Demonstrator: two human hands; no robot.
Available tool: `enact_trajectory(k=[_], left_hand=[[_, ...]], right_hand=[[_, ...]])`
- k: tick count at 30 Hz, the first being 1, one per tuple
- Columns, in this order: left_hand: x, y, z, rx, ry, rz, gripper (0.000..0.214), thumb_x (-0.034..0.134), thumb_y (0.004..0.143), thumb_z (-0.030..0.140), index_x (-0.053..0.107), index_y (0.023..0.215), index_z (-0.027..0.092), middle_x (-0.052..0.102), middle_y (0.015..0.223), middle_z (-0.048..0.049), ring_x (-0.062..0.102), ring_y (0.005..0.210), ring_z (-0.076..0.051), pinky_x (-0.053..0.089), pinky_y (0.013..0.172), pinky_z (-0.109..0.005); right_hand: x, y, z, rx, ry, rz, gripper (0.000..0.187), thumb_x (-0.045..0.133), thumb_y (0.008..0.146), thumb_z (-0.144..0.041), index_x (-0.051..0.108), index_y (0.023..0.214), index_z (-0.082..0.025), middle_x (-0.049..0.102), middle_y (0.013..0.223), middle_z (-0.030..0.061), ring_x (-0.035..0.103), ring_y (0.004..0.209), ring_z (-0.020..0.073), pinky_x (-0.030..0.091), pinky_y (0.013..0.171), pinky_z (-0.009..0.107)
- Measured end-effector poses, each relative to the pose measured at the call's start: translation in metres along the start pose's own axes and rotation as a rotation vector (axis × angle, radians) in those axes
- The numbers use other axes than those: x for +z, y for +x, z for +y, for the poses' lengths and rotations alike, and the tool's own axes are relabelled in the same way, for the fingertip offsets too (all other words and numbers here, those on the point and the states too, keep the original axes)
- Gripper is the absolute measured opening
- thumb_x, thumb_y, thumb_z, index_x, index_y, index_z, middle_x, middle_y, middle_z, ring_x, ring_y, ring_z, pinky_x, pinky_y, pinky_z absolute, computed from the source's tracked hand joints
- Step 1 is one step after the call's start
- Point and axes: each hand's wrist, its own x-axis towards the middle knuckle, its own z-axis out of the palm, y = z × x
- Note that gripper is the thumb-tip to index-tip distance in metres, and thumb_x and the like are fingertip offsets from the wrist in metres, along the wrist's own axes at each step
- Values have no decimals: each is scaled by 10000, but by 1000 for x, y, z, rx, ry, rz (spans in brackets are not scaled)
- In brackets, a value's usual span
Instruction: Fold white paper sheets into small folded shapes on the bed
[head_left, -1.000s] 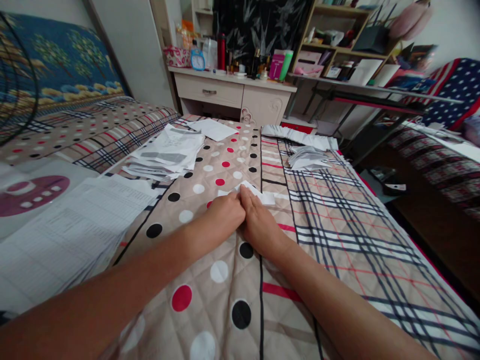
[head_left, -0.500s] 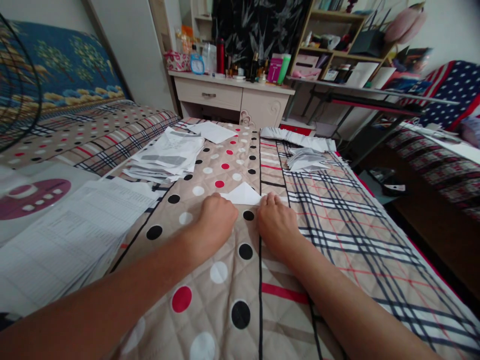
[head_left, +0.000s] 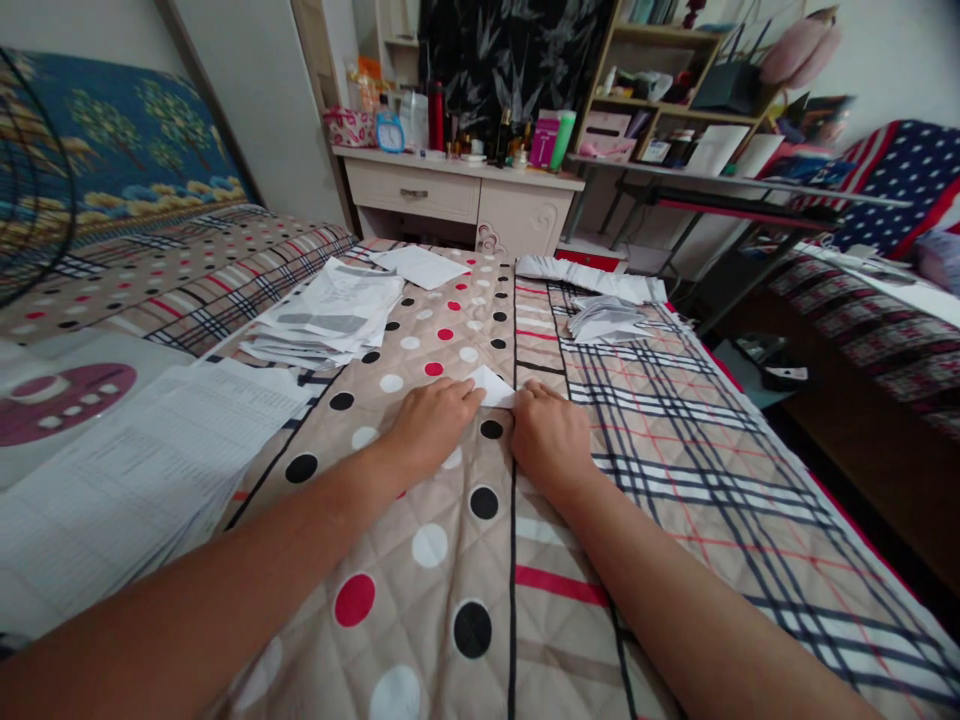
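Observation:
A small sheet of white paper (head_left: 494, 387), folded to a peak at the top, lies on the bedspread between my hands. My left hand (head_left: 433, 420) covers its left part, fingers together and pressed on the paper. At the right corner, the curled fingers of my right hand (head_left: 551, 425) grip the paper and hide that end of it. Both thumbs are mostly out of sight.
The quilted bedspread (head_left: 427, 620) has dots and plaid. Printed sheets (head_left: 150, 460) lie at the left, with a stack of papers (head_left: 330, 315) and a loose white sheet (head_left: 424, 266) beyond. Folded papers (head_left: 607, 320) and a white strip (head_left: 589, 277) lie far right. A dresser (head_left: 420, 190) stands behind.
My left hand has shifted right and its fingers have gone from curled at the paper's left corner to stretched over it. Less paper shows now. The right hand stays at the right corner.

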Motion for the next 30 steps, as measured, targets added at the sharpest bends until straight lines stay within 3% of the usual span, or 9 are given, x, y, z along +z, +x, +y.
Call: enact_trajectory(k=[5,9,12,14,16,19,21,26,30], left_hand=[[5,2,-9,-17,-77,94,212,575,878,234,669,1063,192,711,1089,-66,647,970,-235,537,781,-347],[-2,12,-9,34,13,68,246,491,878,132,683,1030,159,719,908,-87,653,883,-241,510,662,-318],[-10,31,-14,-39,-64,141,270,470,868,118,703,1001,145,720,854,-101,663,834,-236,503,681,-326],[-14,46,-17,-215,-314,252,241,511,856,165,714,984,151,732,872,-92,669,823,-225,510,712,-329],[-16,58,-17,-400,-752,250,196,554,825,192,713,932,148,733,842,-60,666,750,-185,511,656,-281],[-10,65,-8,-568,-1344,-26,145,590,794,219,693,835,126,683,686,-24,597,549,-120,449,506,-214],[-2,63,-2,-599,-1491,-128,155,631,774,256,692,815,119,647,623,-9,537,479,-91,390,456,-190],[14,56,-3,-462,-1325,58,228,646,786,329,716,833,117,716,761,-51,623,637,-131,453,568,-218],[12,57,-18,-307,-922,182,201,644,791,297,754,885,157,759,911,-68,686,840,-197,513,766,-294]], right_hand=[[4,6,11,56,139,89,222,441,925,-190,657,877,-191,721,945,75,665,917,224,411,612,281],[11,11,19,148,314,129,228,447,928,-238,671,911,-199,725,946,80,658,913,229,437,703,304],[22,18,27,223,692,364,270,521,897,-324,615,1112,-191,677,1148,107,615,1058,234,467,833,344],[29,22,35,296,1029,525,444,588,845,-414,527,1221,-186,595,1287,137,580,1130,229,493,842,348],[32,27,41,371,1337,535,565,629,796,-490,481,1250,-188,572,1304,151,600,1096,219,517,796,336],[32,30,46,415,1647,388,550,658,757,-542,545,1168,-194,668,1124,93,655,910,181,518,710,290],[30,30,45,411,1748,301,465,733,691,-499,611,1015,-188,706,933,39,650,757,155,504,655,266],[25,28,40,426,1753,238,300,816,570,-323,580,687,-179,621,601,-38,538,526,103,436,537,224],[26,28,41,417,1734,305,278,750,663,-392,645,804,-176,671,744,-8,586,626,118,466,598,235]])
